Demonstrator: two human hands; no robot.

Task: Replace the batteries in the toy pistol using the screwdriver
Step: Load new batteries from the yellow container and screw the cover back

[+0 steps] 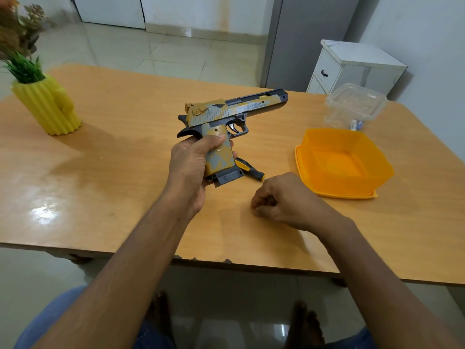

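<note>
Gleaming wooden table over pale tiled floor.

Bright, even indoor light; white glare patches lie on the glossy worktop at its left near edge. Shadows are soft. Wide-angle distortion bows the worktop's edges, and the corner plant is blurred.

Plastic things on a glossy wooden table

The table is smooth, shiny wood with a chipped near edge; on it, the pistol looks like matt painted plastic, the orange box translucent plastic, the clear tub behind it glossy, the yellow pot ribbed.
</note>
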